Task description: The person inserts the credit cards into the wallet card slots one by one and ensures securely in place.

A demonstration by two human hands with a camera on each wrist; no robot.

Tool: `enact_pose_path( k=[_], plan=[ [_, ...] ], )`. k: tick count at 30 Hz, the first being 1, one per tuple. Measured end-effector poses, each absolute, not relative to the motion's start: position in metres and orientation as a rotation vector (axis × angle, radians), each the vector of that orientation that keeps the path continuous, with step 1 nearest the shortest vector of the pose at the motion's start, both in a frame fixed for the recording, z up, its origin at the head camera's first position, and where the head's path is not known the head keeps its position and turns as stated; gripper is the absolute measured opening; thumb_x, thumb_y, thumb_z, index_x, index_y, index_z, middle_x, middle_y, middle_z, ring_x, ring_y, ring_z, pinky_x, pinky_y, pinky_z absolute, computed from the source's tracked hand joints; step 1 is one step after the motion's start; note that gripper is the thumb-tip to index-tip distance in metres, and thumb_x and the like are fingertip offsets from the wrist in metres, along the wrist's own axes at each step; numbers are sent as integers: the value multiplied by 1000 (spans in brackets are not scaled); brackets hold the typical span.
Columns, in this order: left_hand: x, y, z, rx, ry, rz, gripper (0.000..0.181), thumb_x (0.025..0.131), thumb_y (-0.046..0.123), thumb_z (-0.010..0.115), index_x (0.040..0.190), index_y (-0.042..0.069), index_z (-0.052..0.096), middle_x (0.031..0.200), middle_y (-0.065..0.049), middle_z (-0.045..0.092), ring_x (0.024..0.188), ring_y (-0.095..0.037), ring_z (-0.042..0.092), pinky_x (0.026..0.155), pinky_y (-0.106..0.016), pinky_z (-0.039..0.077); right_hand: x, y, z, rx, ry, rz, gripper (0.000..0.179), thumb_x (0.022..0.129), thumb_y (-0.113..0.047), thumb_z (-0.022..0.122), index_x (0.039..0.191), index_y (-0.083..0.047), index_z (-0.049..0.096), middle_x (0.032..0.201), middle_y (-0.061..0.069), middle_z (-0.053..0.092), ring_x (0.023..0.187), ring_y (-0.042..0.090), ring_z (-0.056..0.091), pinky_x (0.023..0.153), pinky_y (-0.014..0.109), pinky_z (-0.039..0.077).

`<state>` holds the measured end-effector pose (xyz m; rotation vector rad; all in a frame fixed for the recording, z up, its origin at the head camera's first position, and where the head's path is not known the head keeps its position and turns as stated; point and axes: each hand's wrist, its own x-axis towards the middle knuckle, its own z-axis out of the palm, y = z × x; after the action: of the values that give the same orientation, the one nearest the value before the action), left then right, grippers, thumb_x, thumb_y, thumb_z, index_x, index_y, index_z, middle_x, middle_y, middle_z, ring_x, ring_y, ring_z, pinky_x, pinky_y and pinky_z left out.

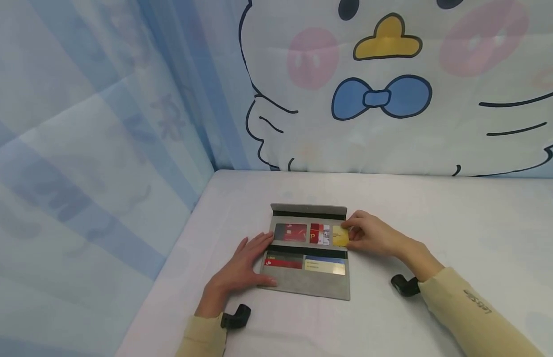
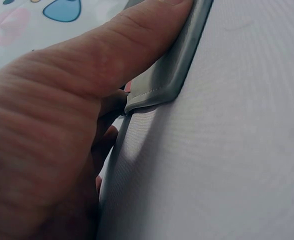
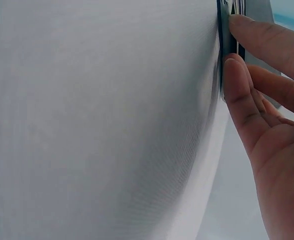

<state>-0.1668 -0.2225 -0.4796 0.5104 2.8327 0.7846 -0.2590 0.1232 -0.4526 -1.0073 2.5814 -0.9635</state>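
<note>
A long grey card wallet lies unfolded on the white table. Its upper row holds a dark red card, a red and white card and a yellow card. In the lower row sit a black and red card and a blue and cream card. My left hand rests spread along the wallet's left edge, thumb lying on the lower panel. At the right edge my right hand pinches the yellow card between thumb and fingers; its outer end is partly covered by the fingertips.
The white table reaches back to a hanging cloth printed with a cartoon bird. Blue patterned cloth hangs along the left side. Black wrist cameras sit at both sleeves.
</note>
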Motion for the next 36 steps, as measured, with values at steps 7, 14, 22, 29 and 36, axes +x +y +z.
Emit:
enact_pose_path(
  k=[7, 14, 22, 29, 36],
  plan=[
    [-166, -222, -479, 513, 2836, 781, 99, 69, 51, 78, 148, 21, 27, 152, 10, 20, 139, -8, 8, 112, -33, -2, -259, 116, -450, -1045, 2605, -941, 40, 77, -10, 76, 112, 4, 61, 96, 4, 53, 79, 14, 52, 69, 23, 51],
    [-166, -221, -478, 512, 2839, 788, 99, 68, 50, 78, 148, 20, 28, 152, 10, 21, 139, -8, 9, 113, -34, -1, -259, 111, -448, -1039, 2610, -916, 41, 77, -10, 76, 113, 4, 61, 95, 3, 52, 79, 14, 52, 68, 23, 51],
    [-165, -222, -477, 557, 2844, 806, 99, 68, 50, 79, 148, 16, 29, 152, 6, 23, 140, -12, 11, 113, -37, 0, -260, 108, -452, -1052, 2614, -896, 43, 78, -12, 76, 115, 3, 60, 95, 4, 52, 80, 14, 52, 69, 23, 50],
    [-166, -221, -477, 567, 2847, 798, 99, 68, 49, 79, 147, 15, 30, 152, 5, 24, 140, -13, 12, 113, -38, 1, -260, 110, -453, -1062, 2639, -853, 43, 78, -14, 76, 115, 2, 61, 95, 3, 52, 80, 13, 51, 68, 23, 50],
    [-166, -221, -477, 533, 2851, 787, 100, 68, 49, 79, 148, 18, 28, 152, 8, 22, 140, -10, 10, 113, -35, 0, -260, 110, -452, -1097, 2643, -851, 43, 77, -15, 77, 113, 2, 61, 94, 2, 53, 79, 13, 51, 68, 23, 50]
  ],
)
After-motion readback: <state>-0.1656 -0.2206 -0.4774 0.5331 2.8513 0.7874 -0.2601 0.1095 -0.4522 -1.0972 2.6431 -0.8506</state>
